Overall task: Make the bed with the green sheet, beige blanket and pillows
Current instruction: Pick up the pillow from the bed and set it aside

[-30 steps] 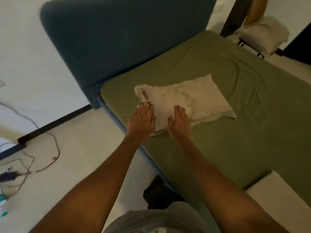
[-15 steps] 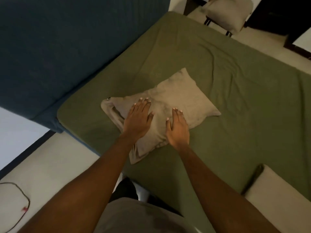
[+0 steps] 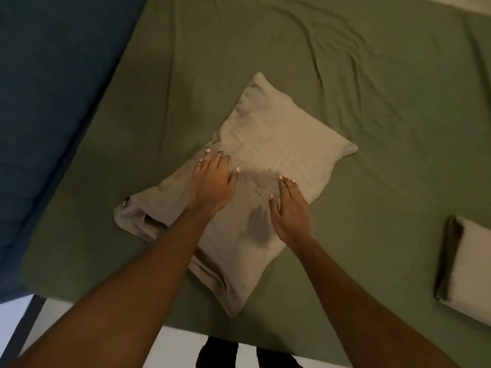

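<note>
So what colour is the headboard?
The headboard is dark blue, shown best in the head view.

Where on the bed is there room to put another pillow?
The green sheet is bare beyond the pillow and in the strip between pillow and blue headboard. Crowded near middle: left hand and right hand over the pillow; a beige bundle lies rightward.

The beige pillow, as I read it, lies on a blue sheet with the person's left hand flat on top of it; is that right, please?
Not quite: the sheet is green, not blue. The head view shows the beige pillow lying on the green sheet, with the left hand flat on top of it. The blue surface is the headboard beside it.
</note>
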